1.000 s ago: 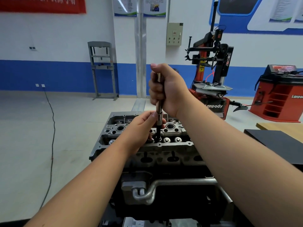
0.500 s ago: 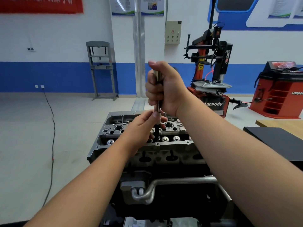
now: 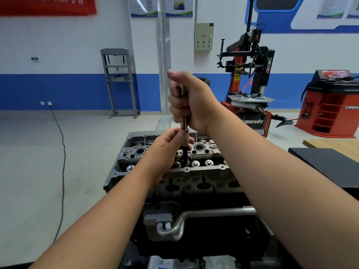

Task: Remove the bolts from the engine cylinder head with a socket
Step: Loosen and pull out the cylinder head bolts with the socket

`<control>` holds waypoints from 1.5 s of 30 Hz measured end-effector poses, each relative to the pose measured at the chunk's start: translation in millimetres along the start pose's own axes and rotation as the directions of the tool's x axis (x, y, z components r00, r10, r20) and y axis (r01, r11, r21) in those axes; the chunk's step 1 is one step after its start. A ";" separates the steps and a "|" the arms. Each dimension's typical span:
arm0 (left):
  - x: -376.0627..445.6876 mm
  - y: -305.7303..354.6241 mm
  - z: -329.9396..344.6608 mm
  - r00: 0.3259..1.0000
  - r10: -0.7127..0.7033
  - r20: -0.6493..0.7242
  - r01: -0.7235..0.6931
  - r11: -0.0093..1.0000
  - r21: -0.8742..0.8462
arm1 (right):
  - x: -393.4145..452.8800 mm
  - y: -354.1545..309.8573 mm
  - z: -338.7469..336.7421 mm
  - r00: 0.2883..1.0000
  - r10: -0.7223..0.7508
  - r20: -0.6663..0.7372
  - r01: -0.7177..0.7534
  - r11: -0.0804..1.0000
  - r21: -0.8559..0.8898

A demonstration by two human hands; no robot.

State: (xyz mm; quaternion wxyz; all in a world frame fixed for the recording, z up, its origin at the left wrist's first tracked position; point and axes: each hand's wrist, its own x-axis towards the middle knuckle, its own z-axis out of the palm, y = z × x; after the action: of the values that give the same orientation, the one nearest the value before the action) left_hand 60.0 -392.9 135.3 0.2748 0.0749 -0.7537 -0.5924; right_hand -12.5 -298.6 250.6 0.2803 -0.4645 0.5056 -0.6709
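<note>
A: Right hand is fisting the socket tool upright over the head. Left hand is pinching its shaft low, tip sitting in a bolt well.

B: Writing? "Lanpody" is showing on the tyre changer, "power" on its arm. Banner is blurring.

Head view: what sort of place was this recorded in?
Most likely an auto repair training workshop. A bare engine cylinder head sits on a stand, a red and black tyre changer stands behind it, and a red wheel balancer is at the right wall.
</note>
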 end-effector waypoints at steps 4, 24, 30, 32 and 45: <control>-0.2 -0.9 -1.5 0.999 0.011 0.032 -0.010 1.000 -0.026 | -2.2 1.9 -2.3 1.000 -0.003 -0.012 0.003 0.999 0.052; 0.3 -0.5 -3.7 1.000 0.008 0.013 -0.007 0.997 -0.078 | -2.8 -0.6 5.2 0.998 -0.002 -0.057 0.005 0.998 0.055; 9.3 -2.5 8.3 0.987 0.017 -0.158 -0.022 0.999 -0.028 | -3.4 8.3 31.6 0.826 -0.238 -0.511 0.147 0.966 -0.213; 8.8 -1.4 7.5 0.986 0.007 -0.166 -0.013 0.999 -0.035 | -1.5 5.5 25.8 0.890 -0.151 -0.430 0.115 0.987 -0.108; 2.1 0.1 3.3 0.999 0.016 -0.043 -0.017 1.000 -0.026 | -4.0 11.4 25.3 0.819 -0.207 -0.536 0.153 0.978 -0.144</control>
State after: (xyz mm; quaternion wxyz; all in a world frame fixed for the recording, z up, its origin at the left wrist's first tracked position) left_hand 56.5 -391.0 135.6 0.2967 0.0779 -0.7403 -0.5983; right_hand 11.0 -309.6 240.1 0.0371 -0.3115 0.5495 -0.7744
